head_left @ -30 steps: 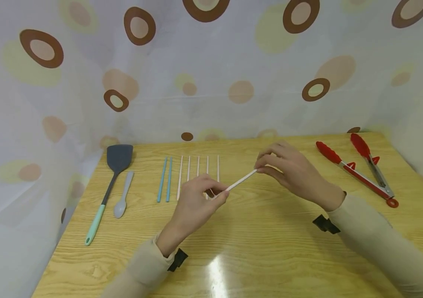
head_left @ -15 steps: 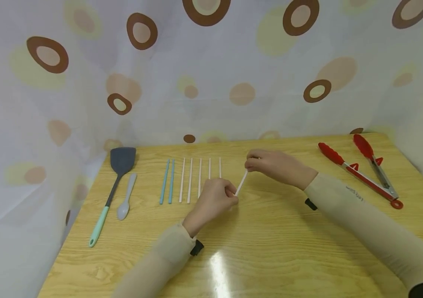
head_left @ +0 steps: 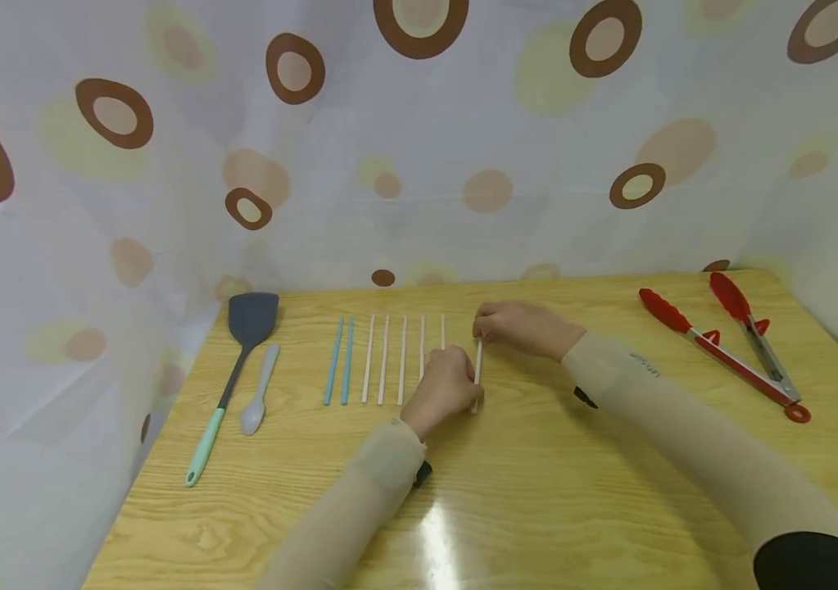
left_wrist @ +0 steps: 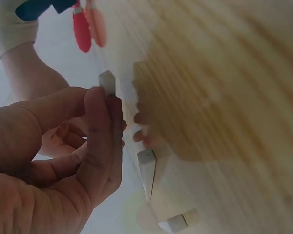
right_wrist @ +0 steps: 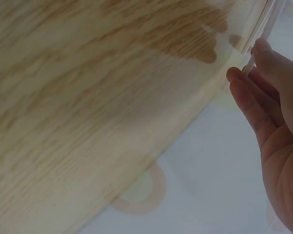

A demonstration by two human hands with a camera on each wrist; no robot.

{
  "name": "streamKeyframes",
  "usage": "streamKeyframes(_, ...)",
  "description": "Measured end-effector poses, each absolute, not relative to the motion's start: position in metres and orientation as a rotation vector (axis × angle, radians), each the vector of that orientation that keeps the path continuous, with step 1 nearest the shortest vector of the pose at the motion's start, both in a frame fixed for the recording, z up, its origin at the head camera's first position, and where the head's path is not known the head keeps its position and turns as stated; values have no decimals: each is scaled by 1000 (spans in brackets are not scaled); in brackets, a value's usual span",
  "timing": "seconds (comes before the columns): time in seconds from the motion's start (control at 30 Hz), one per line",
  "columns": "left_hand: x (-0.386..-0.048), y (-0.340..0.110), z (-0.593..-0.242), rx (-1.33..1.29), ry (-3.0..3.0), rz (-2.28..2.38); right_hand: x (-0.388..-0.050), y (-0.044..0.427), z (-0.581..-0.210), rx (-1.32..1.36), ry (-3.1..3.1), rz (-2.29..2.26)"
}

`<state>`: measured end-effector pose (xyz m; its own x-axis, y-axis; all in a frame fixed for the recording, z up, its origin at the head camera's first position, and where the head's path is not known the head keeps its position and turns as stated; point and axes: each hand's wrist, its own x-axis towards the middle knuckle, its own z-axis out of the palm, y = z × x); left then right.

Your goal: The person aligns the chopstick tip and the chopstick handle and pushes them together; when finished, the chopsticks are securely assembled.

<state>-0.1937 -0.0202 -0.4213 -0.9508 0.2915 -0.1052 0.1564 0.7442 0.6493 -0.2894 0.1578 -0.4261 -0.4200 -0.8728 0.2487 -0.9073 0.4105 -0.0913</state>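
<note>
Both hands pinch one white chopstick (head_left: 478,360), which stands nearly in line with the row beside it. My left hand (head_left: 445,387) holds its near end between thumb and fingers; in the left wrist view the squared end (left_wrist: 107,82) pokes out past the fingertips. At the far end, my right hand (head_left: 525,328) grips it, and the right wrist view shows thumb and fingers meeting on it. To the left lie several white chopsticks (head_left: 385,360) side by side, some partly covered by the left hand. Two blue chopsticks (head_left: 338,360) lie further left.
A turner with a dark head (head_left: 252,318) and mint handle lies at the left, with a grey spoon (head_left: 261,389) beside it. Red-tipped tongs (head_left: 739,352) lie spread at the right. A patterned curtain (head_left: 433,164) hangs behind the wooden table (head_left: 581,492).
The held chopstick has swung from slanted to nearly parallel with the row and come lower. My left hand moved right and the right hand moved left.
</note>
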Motion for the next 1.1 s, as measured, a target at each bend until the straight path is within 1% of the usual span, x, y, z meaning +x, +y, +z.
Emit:
streamKeyframes(0.37,-205,-23,-421,298,2707,983,-293,143,-427,1575,-2612,346)
streamKeyframes(1.1,-203,-19,-421,293,2716,965,-290,146,-436,1502,-2571,354)
